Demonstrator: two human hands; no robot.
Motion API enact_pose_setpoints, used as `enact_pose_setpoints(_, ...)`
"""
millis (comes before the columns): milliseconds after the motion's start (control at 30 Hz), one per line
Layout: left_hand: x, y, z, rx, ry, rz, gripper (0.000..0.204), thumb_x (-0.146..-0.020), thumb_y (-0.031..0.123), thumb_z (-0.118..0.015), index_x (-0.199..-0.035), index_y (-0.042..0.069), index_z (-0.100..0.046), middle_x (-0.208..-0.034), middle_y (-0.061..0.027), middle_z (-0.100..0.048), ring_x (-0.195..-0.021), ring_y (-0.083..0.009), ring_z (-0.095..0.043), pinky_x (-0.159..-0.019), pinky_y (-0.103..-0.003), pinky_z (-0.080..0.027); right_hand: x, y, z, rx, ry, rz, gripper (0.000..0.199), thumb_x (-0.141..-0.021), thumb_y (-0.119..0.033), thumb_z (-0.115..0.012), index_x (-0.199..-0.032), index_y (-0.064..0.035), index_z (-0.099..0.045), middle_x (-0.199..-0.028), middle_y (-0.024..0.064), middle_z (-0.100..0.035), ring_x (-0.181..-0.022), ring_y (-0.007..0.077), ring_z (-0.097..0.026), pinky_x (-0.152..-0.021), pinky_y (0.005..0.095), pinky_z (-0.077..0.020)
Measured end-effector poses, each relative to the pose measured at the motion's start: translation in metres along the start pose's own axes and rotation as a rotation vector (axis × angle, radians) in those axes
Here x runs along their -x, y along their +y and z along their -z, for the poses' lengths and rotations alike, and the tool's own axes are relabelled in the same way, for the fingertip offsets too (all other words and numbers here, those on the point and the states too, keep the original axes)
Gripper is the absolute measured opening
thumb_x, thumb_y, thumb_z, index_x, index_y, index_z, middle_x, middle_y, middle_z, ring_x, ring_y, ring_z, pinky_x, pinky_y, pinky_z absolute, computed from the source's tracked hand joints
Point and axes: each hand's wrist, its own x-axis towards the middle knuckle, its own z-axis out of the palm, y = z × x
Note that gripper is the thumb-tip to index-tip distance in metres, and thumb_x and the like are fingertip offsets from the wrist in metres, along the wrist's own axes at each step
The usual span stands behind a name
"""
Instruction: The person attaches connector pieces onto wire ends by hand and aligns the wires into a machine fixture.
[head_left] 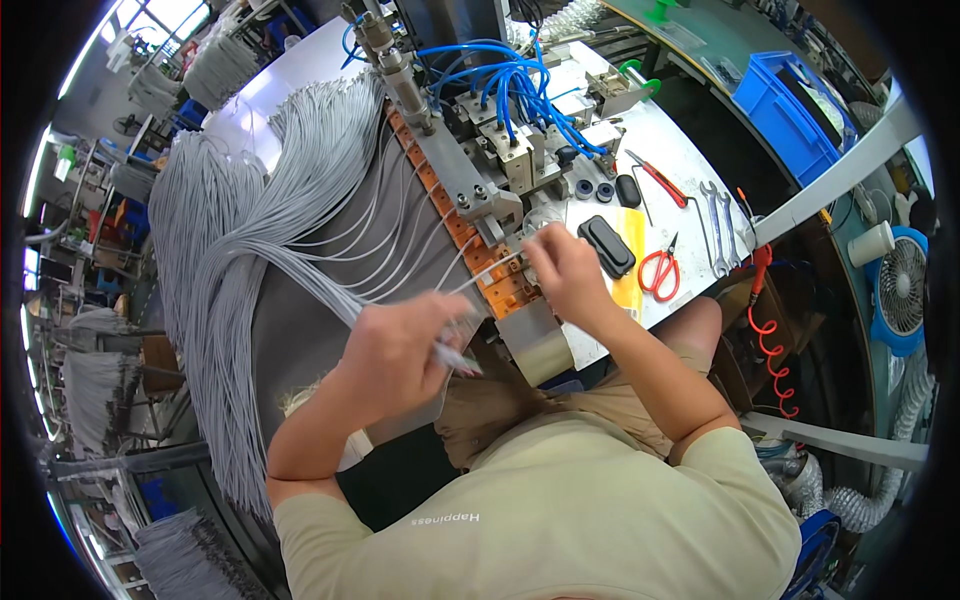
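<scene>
My left hand (pixel 390 345), smeared by motion, is closed round a bundle of grey cables (pixel 315 283). The bundle's stripped ends (pixel 455 358) poke out beyond my fingers, with blurred colours. My right hand (pixel 568 270) pinches a single grey cable (pixel 495 268) at the near end of the machine, and this cable runs slanting between my two hands. Just under it lies an orange strip of clamp blocks (pixel 505 290), along which several single cables are laid out at intervals. The pinched cable's tip is hidden by my right fingers.
A bench machine (pixel 515 155) with blue air tubes rises ahead. Right of it lie a black case (pixel 606 246), red-handled scissors (pixel 659 274), wrenches (pixel 716 225) and a red knife (pixel 657 180). A large heap of grey cables (pixel 215 240) covers the left side. A blue fan (pixel 900 290) stands far right.
</scene>
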Motion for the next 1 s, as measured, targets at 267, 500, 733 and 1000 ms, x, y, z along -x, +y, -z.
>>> enact_pose_setpoints(267, 0.001, -0.04, -0.029, 0.137, -0.473, -0.218, 0.024, -0.085, 0.02, -0.073, -0.104, 0.006, -0.066, -0.082, -0.0077, -0.066, -0.081, -0.0275, -0.065, -0.072, -0.038, -0.052, 0.0, 0.017, -0.013, -0.496, -0.072, -0.439, 0.02, -0.095, -0.018, -0.065, -0.086, -0.0036, -0.055, -0.065, -0.0052, -0.049, -0.061, 0.0023, -0.042, -0.052, 0.0223, -0.0328)
enact_pose_setpoints(500, -0.001, -0.045, -0.033, 0.07, -0.75, -0.188, 0.021, -0.085, 0.023, -0.073, -0.099, 0.008, -0.069, -0.093, -0.0082, -0.066, -0.086, -0.0286, -0.064, -0.075, -0.038, -0.051, -0.009, 0.023, -0.008, -0.618, -0.24, -0.685, 0.019, -0.096, -0.018, -0.063, -0.085, -0.0054, -0.055, -0.066, -0.0044, -0.051, -0.058, 0.0027, -0.045, -0.048, 0.0228, -0.031)
enact_pose_setpoints(733, 0.007, -0.039, -0.025, 0.098, -0.417, -0.213, 0.025, -0.079, 0.021, -0.078, -0.1, 0.011, -0.071, -0.103, -0.006, -0.068, -0.092, -0.027, -0.064, -0.078, -0.036, -0.051, -0.002, 0.028, -0.006, -0.366, -0.115, -0.414, 0.017, -0.097, -0.019, -0.062, -0.091, -0.0045, -0.056, -0.062, 0.0039, -0.054, -0.051, 0.0135, -0.05, -0.047, 0.0303, -0.0364)
enact_pose_setpoints(1000, 0.076, -0.053, 0.036, -0.225, -0.338, 0.118, 0.035, -0.07, 0.026, -0.083, -0.099, 0.014, -0.068, -0.097, -0.0028, -0.065, -0.094, -0.0256, -0.06, -0.084, -0.038, -0.047, -0.038, -0.093, 0.155, 0.211, -0.1, 0.646, 0.022, -0.073, -0.008, -0.079, -0.089, -0.0053, -0.063, -0.06, 0.0011, -0.046, -0.046, 0.0173, -0.041, -0.045, 0.0292, -0.0285)
